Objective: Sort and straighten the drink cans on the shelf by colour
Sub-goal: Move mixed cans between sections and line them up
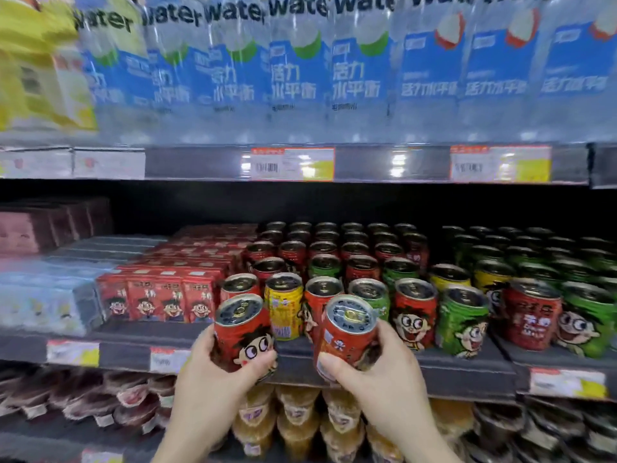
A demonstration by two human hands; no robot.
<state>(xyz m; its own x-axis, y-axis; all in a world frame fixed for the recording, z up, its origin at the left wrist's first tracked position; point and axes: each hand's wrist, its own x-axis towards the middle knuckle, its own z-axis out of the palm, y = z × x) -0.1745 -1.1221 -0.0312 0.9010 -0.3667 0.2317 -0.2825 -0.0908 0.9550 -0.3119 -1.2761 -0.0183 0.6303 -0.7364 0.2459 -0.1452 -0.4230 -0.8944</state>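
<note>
Two red cans are in hand, one per hand, both held in front of the middle shelf (467, 365) edge and tilted so I see their silver tops.

Left hand (213, 372): fingers wrapped and closed around one red can (242, 329), cartoon face toward me, thumb across the lower front.
Right hand (377, 369): fingers closed around the second red can (347, 332), thumb pressed on its lower left side, label text facing me.

Front of the shelf, counted left to right as far as I can tell:
- 1 red can behind the left-hand one (239, 286)
- 1 yellow can (283, 305), upright, between the two held cans
- 1 red can behind the right-hand one (323, 290)
- 1 green can (369, 295)
- 1 red can with a big cartoon face (415, 315)
- 1 green can with a face (462, 320)
- 1 red can further right (531, 315)
- 1 green can at the far right (586, 320)

Behind these: two more yellow tops and two green cans sit among red ones; the deeper rows are dark, and the count there is uncertain.

Colours stand mixed across the front. Red cartons (160, 295) stand in a row of four to the left of the cans. Water bottles (293, 68) fill the upper shelf.
</note>
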